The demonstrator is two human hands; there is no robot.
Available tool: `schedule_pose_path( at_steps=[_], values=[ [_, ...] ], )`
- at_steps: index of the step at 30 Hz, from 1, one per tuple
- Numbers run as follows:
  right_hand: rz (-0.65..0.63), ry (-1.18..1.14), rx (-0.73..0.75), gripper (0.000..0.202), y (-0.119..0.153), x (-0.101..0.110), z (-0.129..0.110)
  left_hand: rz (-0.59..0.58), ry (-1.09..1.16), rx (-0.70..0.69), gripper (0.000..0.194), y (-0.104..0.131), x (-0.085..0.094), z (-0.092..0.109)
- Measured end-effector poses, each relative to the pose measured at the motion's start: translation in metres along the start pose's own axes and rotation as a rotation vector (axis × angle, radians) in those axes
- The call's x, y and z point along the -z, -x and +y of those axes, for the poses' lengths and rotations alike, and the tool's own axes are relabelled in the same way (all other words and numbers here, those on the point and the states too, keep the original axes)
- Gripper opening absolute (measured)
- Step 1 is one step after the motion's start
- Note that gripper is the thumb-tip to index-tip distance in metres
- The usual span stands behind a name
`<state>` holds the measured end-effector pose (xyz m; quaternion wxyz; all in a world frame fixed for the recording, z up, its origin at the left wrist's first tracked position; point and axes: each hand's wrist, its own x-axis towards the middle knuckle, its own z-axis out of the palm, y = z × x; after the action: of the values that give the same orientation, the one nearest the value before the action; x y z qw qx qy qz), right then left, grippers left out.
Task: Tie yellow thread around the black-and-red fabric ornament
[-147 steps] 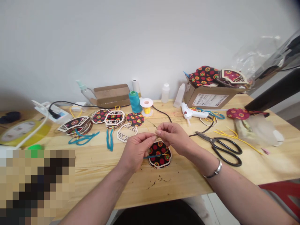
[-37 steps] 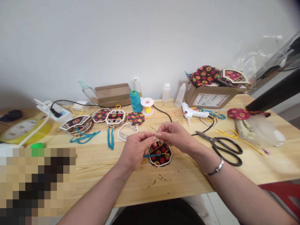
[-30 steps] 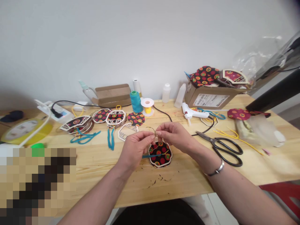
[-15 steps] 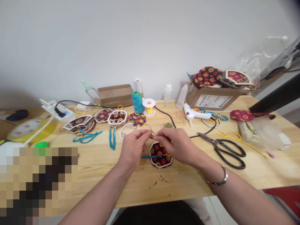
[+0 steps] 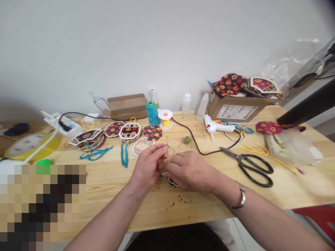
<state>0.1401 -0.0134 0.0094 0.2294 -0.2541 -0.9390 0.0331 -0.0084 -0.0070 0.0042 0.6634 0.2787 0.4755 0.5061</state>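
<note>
My left hand [image 5: 148,164] is closed in a pinch on a thin olive-green thread [image 5: 171,148], whose loose end rises above the fingertips. Just to its right, my right hand [image 5: 190,170] has its fingers closed and bent down over a patterned ornament [image 5: 172,182]. Most of that ornament, with its pale scalloped edge, is hidden under the right hand. A bit of teal cord [image 5: 161,175] shows at the right fingertips, but what they pinch cannot be made out. Beyond the hands lies a small ball of green thread [image 5: 187,139].
Black-handled scissors [image 5: 256,169] and a white glue gun [image 5: 218,125] lie right. Behind the hands stand a teal thread cone [image 5: 153,114] and a yellow cord spool [image 5: 165,120]. Finished ornaments [image 5: 130,132] lie left; a cardboard box [image 5: 237,108] stands back right.
My right hand has dropped from beside the left fingertips down over the ornament, covering most of it. The green thread ball now shows fully. My left hand keeps its pinch.
</note>
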Motion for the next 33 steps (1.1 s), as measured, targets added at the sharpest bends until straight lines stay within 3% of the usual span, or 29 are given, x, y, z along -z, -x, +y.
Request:
schedule_pose_path(
  at_steps=[2,5,8,10,12,23,33],
  values=[
    [0.144,-0.204,-0.165,0.027,-0.001,0.004,0.003,0.007,-0.004,0.002,0.020,0.000,-0.001,0.000],
    [0.349,-0.488,-0.567,0.027,-0.004,0.007,0.012,0.016,-0.027,0.002,0.022,0.002,-0.003,0.000],
    [0.278,-0.908,-0.810,0.022,-0.008,0.005,0.018,0.007,-0.068,-0.006,0.021,0.003,-0.005,0.000],
    [0.212,-1.146,-0.842,0.023,-0.010,0.003,0.019,-0.006,-0.106,-0.013,0.019,0.003,-0.006,-0.001],
    [0.177,-1.233,-0.845,0.022,-0.011,0.003,0.017,-0.025,-0.144,-0.017,0.018,0.003,-0.006,-0.002],
    [0.209,-1.015,-0.855,0.017,-0.011,0.003,0.020,-0.096,-0.239,-0.050,0.015,0.003,-0.001,-0.007],
    [0.230,-1.006,-0.866,0.018,-0.009,0.005,0.026,-0.110,-0.225,-0.043,0.018,0.003,-0.003,-0.007]
  ],
)
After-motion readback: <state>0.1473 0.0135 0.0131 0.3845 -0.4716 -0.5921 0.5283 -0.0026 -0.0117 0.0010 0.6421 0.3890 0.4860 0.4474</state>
